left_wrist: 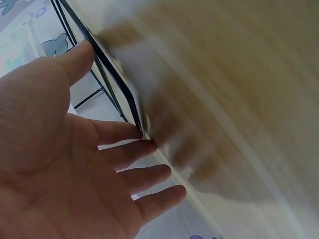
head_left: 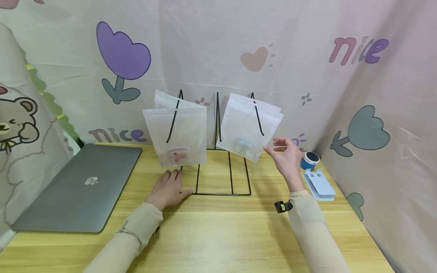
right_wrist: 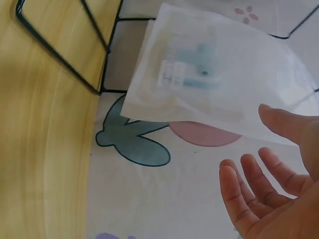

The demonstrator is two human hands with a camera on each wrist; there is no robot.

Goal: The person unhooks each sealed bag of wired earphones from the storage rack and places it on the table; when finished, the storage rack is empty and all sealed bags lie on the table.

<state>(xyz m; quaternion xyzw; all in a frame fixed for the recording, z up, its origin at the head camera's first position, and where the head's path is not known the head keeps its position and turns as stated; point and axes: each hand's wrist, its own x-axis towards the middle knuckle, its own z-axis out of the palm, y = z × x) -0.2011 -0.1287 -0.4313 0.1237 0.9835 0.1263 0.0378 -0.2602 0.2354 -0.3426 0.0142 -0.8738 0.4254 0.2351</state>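
Observation:
A black wire rack stands on the table, with frosted zip bags hanging from its prongs. The left front bag has a small red-printed item in its bottom. The right front bag hangs tilted; through it a pale blue-green item with a white label shows faintly. My left hand rests at the rack's front left corner, fingers extended, thumb by the front wire. My right hand is beside the right bag's lower corner. In the right wrist view its thumb and fingers are spread apart, with nothing between them.
A closed grey laptop lies on the left of the table. On the right are a blue round object with a dark top and a light blue folding stand. A printed curtain hangs close behind the rack.

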